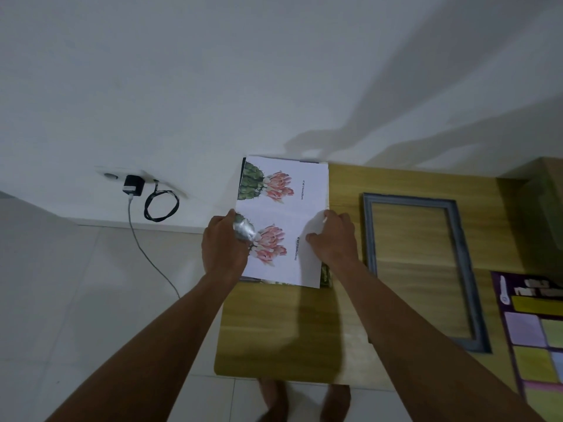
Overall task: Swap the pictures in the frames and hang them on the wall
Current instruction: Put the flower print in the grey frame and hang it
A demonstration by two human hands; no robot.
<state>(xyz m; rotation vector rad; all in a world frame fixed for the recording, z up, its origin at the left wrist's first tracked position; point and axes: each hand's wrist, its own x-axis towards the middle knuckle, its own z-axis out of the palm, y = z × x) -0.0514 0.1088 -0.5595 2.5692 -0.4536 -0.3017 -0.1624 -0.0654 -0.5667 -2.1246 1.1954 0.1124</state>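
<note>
Head view has you mid-swap: your left hand (pixel 224 245) grips the cactus print's (pixel 280 214) edge at 9 o'clock, and your right hand (pixel 333 239) pinches the edge at 3 o'clock, where a corner lifts. The sheet lies over something dark on the wooden table (pixel 274 330), and I cannot tell what. Next, I judge, you carry it to the empty grey frame (pixel 369 236), flat at 3 o'clock, and square it inside without creasing. A purple board (pixel 533 315) sits further out at 4 o'clock. A charger (pixel 133 184) hangs from the white wall (pixel 213 71) at 9 o'clock, above the pale floor tiles (pixel 91 284).
</note>
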